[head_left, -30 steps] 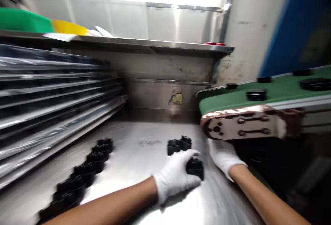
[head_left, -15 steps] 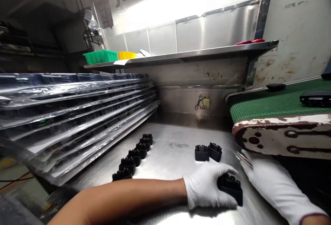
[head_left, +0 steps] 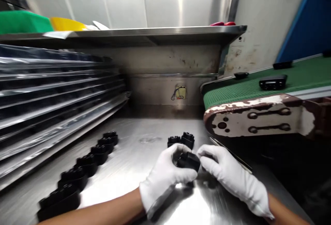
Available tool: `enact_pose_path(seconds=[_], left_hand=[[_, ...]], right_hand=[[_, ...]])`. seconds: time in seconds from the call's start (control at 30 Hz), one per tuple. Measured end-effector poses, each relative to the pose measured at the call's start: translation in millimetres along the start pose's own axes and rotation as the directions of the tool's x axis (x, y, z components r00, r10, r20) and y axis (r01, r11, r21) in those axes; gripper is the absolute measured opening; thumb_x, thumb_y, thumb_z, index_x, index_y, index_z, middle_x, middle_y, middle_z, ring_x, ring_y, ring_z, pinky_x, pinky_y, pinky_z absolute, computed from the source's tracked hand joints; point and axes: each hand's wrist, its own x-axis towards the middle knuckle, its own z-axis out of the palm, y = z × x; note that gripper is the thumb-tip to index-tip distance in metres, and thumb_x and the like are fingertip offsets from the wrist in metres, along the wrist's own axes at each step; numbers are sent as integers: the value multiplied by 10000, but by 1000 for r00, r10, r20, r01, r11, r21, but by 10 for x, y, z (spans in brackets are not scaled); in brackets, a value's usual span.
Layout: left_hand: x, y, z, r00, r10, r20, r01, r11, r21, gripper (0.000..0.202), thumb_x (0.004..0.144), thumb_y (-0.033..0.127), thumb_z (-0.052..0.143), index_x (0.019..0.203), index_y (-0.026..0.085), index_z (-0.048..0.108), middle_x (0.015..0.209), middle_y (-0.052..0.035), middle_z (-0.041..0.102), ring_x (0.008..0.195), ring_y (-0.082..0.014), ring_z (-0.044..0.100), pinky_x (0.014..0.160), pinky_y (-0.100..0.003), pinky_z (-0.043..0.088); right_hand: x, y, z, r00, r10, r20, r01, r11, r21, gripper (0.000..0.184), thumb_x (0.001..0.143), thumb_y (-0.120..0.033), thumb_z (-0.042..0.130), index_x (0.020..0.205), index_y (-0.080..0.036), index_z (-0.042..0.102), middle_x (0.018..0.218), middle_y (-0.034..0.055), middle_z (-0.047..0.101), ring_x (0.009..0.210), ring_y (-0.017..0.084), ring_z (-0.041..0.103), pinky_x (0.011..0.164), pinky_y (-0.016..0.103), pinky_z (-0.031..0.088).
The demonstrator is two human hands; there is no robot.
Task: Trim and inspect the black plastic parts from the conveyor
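Left hand (head_left: pixel 164 169): curled round one black part (head_left: pixel 190 163), toward five o'clock.
Right hand (head_left: pixel 223 166): half-curled, fingertips near that part (hold on the thin tool (head_left: pixel 240 163) behind: cannot tell).
Gloves (head_left: pixel 245 190): possible slip, from slick fabric, onto paired parts (head_left: pixel 188 140) just beyond.
Wall (head_left: pixel 269 18): smudged between one and two o'clock, nothing legible.

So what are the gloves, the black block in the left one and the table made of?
The gloves look like soft, matte white fabric, perhaps cotton: they wrinkle and don't shine. The black block is probably plastic, with a dull sheen and firm edges. The table looks like smooth metal, maybe steel: gray with glare.
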Motion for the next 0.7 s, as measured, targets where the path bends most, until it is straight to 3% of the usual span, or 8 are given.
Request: enact_pose_path(seconds=[0.17, 0.3, 0.4, 0.53, 0.7], left_hand=[[-36, -91, 7, 991, 121, 62, -116, 989, -87, 426, 560, -22, 803, 873, 188, 603, 728, 44, 646, 642, -101, 581, 585, -205, 475], [-164, -50, 56, 991, 122, 60, -106, 968, -227, 343, 614, 57, 832, 846, 195, 620, 779, 21, 683, 701, -132, 618, 664, -250, 512], [-216, -17, 87, 994, 111, 11, -105, 961, -256, 321, 599, 74, 845, 815, 188, 637, 776, 3, 695, 709, -150, 634, 672, -266, 525], [-196, -53, 44, 991, 137, 5, -132, 966, -222, 337, 625, 54, 805, 890, 206, 664, 807, 1, 694, 767, -169, 646, 745, -317, 541], [-97, -76, -1, 984, 174, -29, -175, 984, -38, 469, 584, 48, 780, 981, 217, 597, 841, -3, 678, 756, -177, 631, 698, -298, 522]], right_hand=[[-109, -158, 58, 997, -73, -22, 73, 997, 6, 190, 904, -208, 515, 716, -187, 527, 615, -61, 527, 540, 84, 494, 494, 194, 379], [-148, -188, 57, 999, -35, -7, 35, 999, 12, 168, 906, -225, 532, 749, -174, 563, 617, -63, 482, 580, 80, 464, 504, 189, 346], [-130, -200, 65, 997, 30, 65, -36, 993, 108, 155, 881, -256, 576, 757, -163, 582, 605, -63, 487, 555, 77, 454, 486, 190, 334], [-80, -243, 109, 994, 91, 68, -100, 984, 149, 202, 760, -211, 666, 615, -159, 534, 537, -64, 470, 517, 74, 435, 478, 193, 337], [-51, -300, 128, 990, 131, 56, -137, 983, 123, 185, 670, -137, 670, 549, -158, 530, 485, -74, 437, 463, 59, 382, 416, 187, 271]])
